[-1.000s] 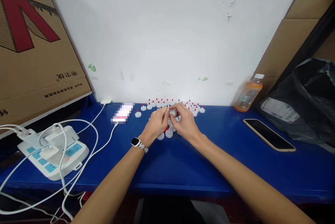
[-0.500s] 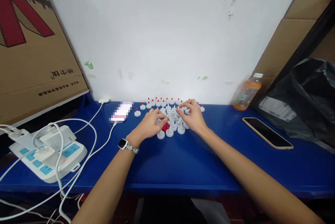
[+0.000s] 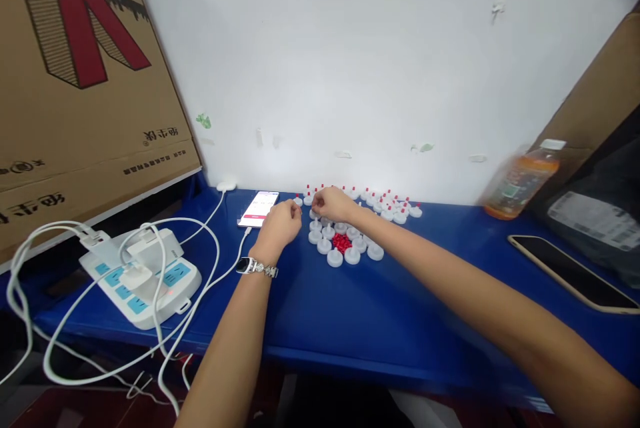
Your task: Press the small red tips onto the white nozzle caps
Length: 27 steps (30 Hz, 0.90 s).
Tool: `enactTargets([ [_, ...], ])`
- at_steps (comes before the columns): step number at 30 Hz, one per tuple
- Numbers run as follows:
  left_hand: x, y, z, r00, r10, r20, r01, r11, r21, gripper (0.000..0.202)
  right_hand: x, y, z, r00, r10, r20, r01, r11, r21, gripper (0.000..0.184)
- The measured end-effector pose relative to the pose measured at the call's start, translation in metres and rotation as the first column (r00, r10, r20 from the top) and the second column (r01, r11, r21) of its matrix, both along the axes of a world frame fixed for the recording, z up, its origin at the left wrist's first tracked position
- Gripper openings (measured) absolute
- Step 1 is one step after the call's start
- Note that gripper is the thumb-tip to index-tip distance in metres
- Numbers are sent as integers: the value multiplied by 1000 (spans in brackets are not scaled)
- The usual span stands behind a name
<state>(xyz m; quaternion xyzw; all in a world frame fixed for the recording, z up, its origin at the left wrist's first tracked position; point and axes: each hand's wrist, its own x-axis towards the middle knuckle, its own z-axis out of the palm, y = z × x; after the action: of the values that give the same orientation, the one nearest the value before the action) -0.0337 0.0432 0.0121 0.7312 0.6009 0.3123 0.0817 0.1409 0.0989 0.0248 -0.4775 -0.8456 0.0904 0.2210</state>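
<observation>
On the blue table lies a cluster of small white round caps around a little pile of red plugs. A row of white caps with red tips stands along the wall. My left hand, with a watch on its wrist, is curled in a loose fist just left of the cluster. My right hand reaches across to the left end of the row, fingers pinched together; what they hold is too small to make out.
A phone with a lit screen lies left of the caps on a white cable. A white power strip with chargers sits at the left. A large cardboard box leans behind it. At the right are an orange drink bottle, a dark phone and a black bag.
Both hands moved from the middle of the cap cluster to its left end near the wall. The view has swung to the left, so everything sits further right.
</observation>
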Motion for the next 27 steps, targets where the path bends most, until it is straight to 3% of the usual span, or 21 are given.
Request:
enactTargets([
  [3, -10, 4, -3, 995, 95, 30, -96, 994, 44, 16, -5, 5, -4, 991, -20, 136, 18, 1000, 18, 10],
  [9, -26, 8, -13, 959, 266, 99, -275, 958, 86, 11, -27, 8, 3, 997, -54, 55, 51, 998, 43, 20],
  [12, -30, 9, -17, 952, 283, 113, -291, 955, 62, 8, -49, 12, 0, 994, -60, 93, 59, 998, 12, 26],
  [14, -32, 10, -19, 951, 287, 113, -295, 954, 60, 6, -61, 15, -4, 993, -70, 97, 71, 997, -10, 20],
  [18, -31, 10, -14, 951, 288, 115, -296, 953, 64, 8, -63, 15, -7, 996, -83, 38, 83, 997, -3, 14],
  [21, -23, 6, -5, 971, 204, 124, -215, 972, 90, 8, -47, 3, -2, 989, -62, -133, 69, 997, 47, 14],
  [24, -7, -1, 4, 988, -39, 151, 15, 988, 155, 19, -25, -20, 5, 940, 6, -342, 11, 999, 48, 11],
  [27, 12, -11, 9, 965, -238, 109, 220, 963, 158, 25, 1, -47, 6, 901, 36, -433, -14, 998, 53, 10],
])
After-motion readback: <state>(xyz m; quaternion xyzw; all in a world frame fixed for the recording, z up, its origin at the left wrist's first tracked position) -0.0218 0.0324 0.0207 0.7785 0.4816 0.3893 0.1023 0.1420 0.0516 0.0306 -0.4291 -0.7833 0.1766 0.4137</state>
